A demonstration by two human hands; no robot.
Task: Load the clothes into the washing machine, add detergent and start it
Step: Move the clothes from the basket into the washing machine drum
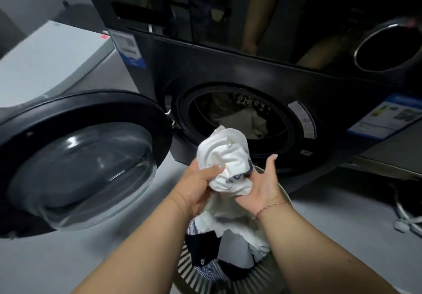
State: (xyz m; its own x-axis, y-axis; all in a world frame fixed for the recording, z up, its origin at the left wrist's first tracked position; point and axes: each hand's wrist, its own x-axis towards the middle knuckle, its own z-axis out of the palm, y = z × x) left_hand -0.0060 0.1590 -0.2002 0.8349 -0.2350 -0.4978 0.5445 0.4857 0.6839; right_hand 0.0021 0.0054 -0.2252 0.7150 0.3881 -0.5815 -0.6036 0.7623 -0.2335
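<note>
**White garment bunched in both hands, in front of open drum**

Head view: my left hand [196, 185] grips a crumpled white cotton garment [226, 163], fingers curled round its left side, thumb on top. My right hand [262, 186] holds the same bundle from the right, palm up, fingers curled under the cloth; thin bracelet on that wrist. The garment's lower end trails down into the slatted pale plastic laundry basket [258, 273], which sits on the floor below my arms with dark and striped clothes [205, 255] in it. Bundle is just in front of the round drum opening [239, 115] of the black front-loading washing machine [228, 65]; beige clothes already lie inside. Round glass door [80, 163] swung open to the left. Grey floor [57, 259] underneath.
</note>
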